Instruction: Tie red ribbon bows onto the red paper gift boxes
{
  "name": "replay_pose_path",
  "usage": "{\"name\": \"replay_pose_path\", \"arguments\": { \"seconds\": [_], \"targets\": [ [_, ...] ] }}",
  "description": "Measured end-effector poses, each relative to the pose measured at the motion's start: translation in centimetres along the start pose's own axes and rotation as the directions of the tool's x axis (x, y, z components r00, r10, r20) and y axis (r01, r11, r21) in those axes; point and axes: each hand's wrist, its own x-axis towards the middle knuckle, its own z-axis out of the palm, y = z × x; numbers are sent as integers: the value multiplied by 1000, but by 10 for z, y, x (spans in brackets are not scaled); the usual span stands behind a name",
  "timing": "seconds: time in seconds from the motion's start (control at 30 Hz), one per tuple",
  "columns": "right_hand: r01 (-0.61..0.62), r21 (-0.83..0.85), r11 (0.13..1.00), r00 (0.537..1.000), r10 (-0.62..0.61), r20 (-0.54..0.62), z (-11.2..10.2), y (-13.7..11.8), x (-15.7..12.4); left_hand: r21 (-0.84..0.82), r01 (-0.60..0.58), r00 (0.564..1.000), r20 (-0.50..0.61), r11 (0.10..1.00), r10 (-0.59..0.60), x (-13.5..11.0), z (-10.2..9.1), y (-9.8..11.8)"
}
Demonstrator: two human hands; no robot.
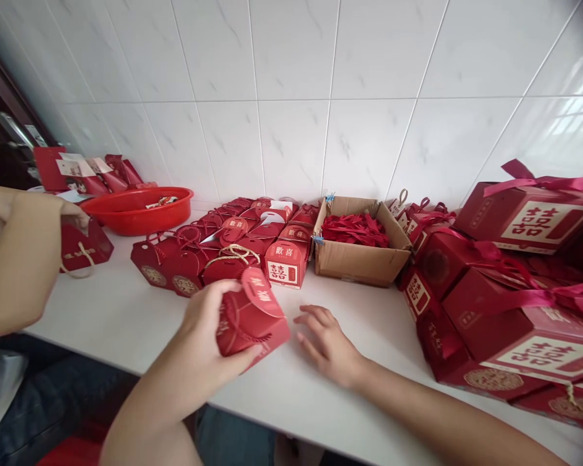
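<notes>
My left hand (208, 336) grips a small red gift box (257, 317) with a folded top and a red cord, holding it tilted above the white table. Thumb and fingers wrap its near and left sides. To the right of that box, my right hand (328, 343) hovers over or rests on the table, fingers apart, holding nothing. Just behind the held box stand rows of similar red gift boxes (286, 255), some with red or gold cord handles. A cardboard box (362, 262) beyond my right hand contains red ribbons (354, 230).
Large red gift boxes with bows (529, 317) are stacked at the right. At the left, another person's arm (19, 259) reaches to a red box (85, 246). Behind it are a red plastic basin (140, 223) and more red packaging (82, 171) by the tiled wall (291, 142).
</notes>
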Motion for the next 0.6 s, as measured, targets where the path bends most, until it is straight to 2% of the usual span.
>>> {"name": "replay_pose_path", "arguments": {
  "seconds": [0.1,0.17,0.27,0.4,0.5,0.6],
  "targets": [
    [-114,94,989,971,131,-202,-2,1,7,-80,-175,965,186,981,187,11,23,15],
    [-158,147,976,940,194,-280,-5,-1,11,-143,-198,940,254,970,230,20,38,18],
    [-172,197,965,908,233,-348,-10,-7,15,-173,-182,929,291,968,227,29,53,17],
    [-135,132,982,871,181,-457,-27,-18,21,-141,-176,934,289,974,210,28,48,17],
    [-107,-32,994,848,74,-525,-53,-27,34,-112,-207,918,321,972,233,21,36,22],
    [-139,-236,962,864,1,-504,-84,-39,55,-75,-247,881,399,966,256,11,27,28]
  ]
}}
